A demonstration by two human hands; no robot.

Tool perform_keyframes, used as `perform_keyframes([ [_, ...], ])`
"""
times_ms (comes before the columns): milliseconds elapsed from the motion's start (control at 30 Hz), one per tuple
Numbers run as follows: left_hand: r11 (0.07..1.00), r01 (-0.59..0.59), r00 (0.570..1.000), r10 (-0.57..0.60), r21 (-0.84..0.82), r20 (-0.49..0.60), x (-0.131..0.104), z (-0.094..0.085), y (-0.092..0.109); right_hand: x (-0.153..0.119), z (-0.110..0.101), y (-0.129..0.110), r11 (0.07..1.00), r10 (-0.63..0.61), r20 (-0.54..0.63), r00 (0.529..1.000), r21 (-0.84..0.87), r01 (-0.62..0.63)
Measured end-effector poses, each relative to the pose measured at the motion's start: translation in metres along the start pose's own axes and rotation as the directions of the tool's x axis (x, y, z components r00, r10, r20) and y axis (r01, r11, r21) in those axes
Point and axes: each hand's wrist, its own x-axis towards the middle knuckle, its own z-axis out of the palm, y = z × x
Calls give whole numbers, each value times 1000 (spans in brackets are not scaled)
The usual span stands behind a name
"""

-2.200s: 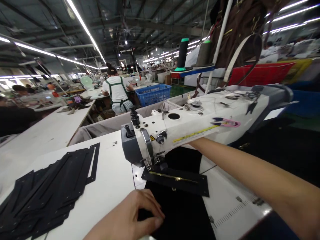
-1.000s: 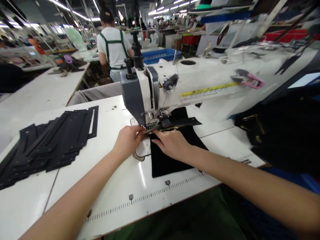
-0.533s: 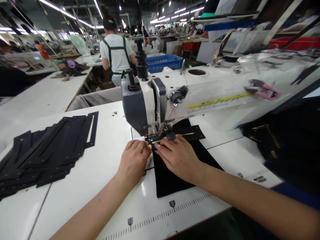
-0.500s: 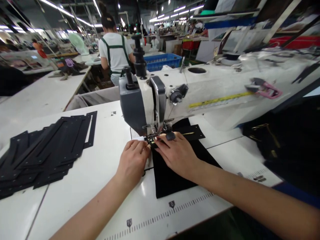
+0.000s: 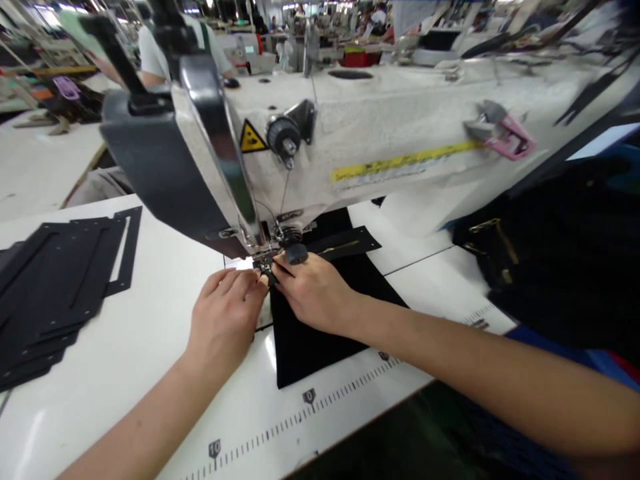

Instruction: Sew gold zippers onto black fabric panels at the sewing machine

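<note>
At the presser foot of a white sewing machine [image 5: 410, 113], a black fabric panel [image 5: 310, 347] lies flat on the table. My left hand [image 5: 223, 317] is closed beside the foot, with thumb and forefinger at the panel's left edge. From the right, my right hand [image 5: 317, 293] rests over the panel, its bent fingertips pressed onto the cloth near the needle. Both hands' fingertips almost meet there. A black strip with a gold zipper line [image 5: 365, 241] lies across the panel beyond my right hand. The exact stitching point is hidden by fingers and foot.
A pile of black cut pieces [image 5: 60, 287] with slots lies on the left of the white table [image 5: 160, 267]. Pink-handled snippers [image 5: 510, 140] sit on the machine arm. Dark fabric with gold zippers [image 5: 550, 247] is heaped at right. A person in white [image 5: 155, 53] stands behind the machine.
My view has moved closer and swung, so the machine looks larger and further left. Both hands stay at the presser foot, still on the black panel.
</note>
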Motion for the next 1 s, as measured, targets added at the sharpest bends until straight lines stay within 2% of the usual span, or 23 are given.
perform_keyframes([
  [133,999,2,999,-5,-46,-50,-2,2,-2,-1,1,0,1000,-1,-26,1000,0,1],
  [300,1000,2,1000,-3,18,14,2,0,1,-1,2,0,1000,-2,-23,1000,-7,2],
  [500,1000,-4,1000,4,25,24,7,3,-3,4,4,3,1000,3,-30,1000,-23,-4],
  [700,999,21,1000,-22,-41,-17,7,8,-6,6,6,4,1000,-4,-52,999,-6,4],
  [1000,987,93,993,-102,-129,-61,3,11,-7,7,0,-1,999,48,-35,998,11,-48],
])
